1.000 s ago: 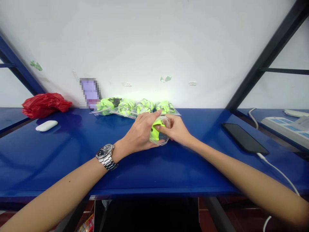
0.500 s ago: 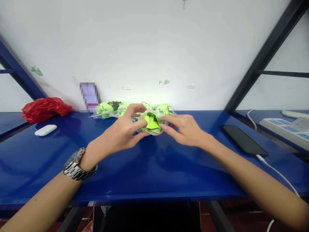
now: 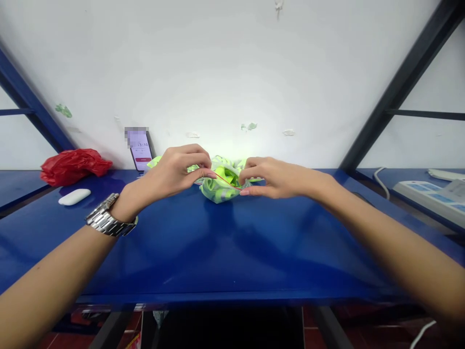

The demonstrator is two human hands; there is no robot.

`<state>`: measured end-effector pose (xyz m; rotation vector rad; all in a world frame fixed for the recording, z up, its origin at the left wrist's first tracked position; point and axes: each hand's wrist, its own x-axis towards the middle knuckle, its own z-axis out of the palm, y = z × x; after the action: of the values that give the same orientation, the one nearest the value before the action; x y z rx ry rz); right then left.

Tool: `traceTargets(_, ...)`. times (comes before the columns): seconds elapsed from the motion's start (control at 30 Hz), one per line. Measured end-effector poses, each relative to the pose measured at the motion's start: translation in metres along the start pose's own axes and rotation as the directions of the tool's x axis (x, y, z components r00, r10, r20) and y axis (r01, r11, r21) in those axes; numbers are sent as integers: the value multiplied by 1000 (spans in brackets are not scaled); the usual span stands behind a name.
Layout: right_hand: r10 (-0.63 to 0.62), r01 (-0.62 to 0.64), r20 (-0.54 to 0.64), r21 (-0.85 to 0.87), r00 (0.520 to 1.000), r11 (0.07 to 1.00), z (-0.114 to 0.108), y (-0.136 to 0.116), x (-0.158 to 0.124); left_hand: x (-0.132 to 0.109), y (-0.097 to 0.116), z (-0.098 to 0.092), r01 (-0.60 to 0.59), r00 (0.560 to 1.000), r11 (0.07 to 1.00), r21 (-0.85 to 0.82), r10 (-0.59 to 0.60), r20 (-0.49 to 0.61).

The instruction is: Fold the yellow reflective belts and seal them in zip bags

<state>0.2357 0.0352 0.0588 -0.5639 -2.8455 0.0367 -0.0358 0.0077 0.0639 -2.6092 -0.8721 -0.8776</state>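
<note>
A clear zip bag (image 3: pixel 220 192) with a red line along its mouth is held up over the blue table. Inside it lies bright yellow-green fabric (image 3: pixel 227 175) with grey patches. My left hand (image 3: pixel 185 167), with a metal watch (image 3: pixel 109 217) on the wrist, pinches the left end of the bag's mouth. On the right end, my right hand (image 3: pixel 267 178) grips the rim between thumb and fingers. The mouth gapes between the two hands. Behind the hands, more yellow-green bundles in clear bags lie by the wall, mostly hidden.
At the left are a red plastic bag (image 3: pixel 74 166) and a white rounded case (image 3: pixel 74 197). A phone (image 3: pixel 140 150) with a lit screen leans on the wall. A white power strip (image 3: pixel 430 199) sits at the right; a dark phone there is mostly covered by my right arm.
Both hands have shifted up, and the bag's mouth is drawn out straighter, its red line now slanting between them. My left hand has gone from spread fingers to a pinch.
</note>
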Motion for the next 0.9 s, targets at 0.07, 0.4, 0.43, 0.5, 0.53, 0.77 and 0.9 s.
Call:
traceTargets(0.07,-3,4,-6,37,1000,999,-5,5,-2,0,-3,0,7,1000,1000,3,-7,7)
traceTargets(0.4,-65,66,-42,33,997,997,-14,1,4,9,-14,-1,82,996,996,31,-81,-32)
traceTargets(0.43,-62,63,-37,32,997,997,-14,3,3,9,-14,-2,84,996,996,36,-83,-28)
traceTargets(0.5,-44,45,-45,27,998,999,-17,6,0,10,-14,-3,86,996,996,36,-86,-19)
traceTargets(0.53,-30,32,-67,27,997,999,-19,8,-3,10,-15,-3,88,996,995,36,-87,-20)
traceTargets(0.77,131,-40,-323,273,937,961,-25,9,-13,8,-4,-2,185,978,971,-149,-197,-71)
traceTargets(0.9,136,-58,-255,292,957,955,-22,4,-15,7,1,-1,204,977,953,-224,-212,-15)
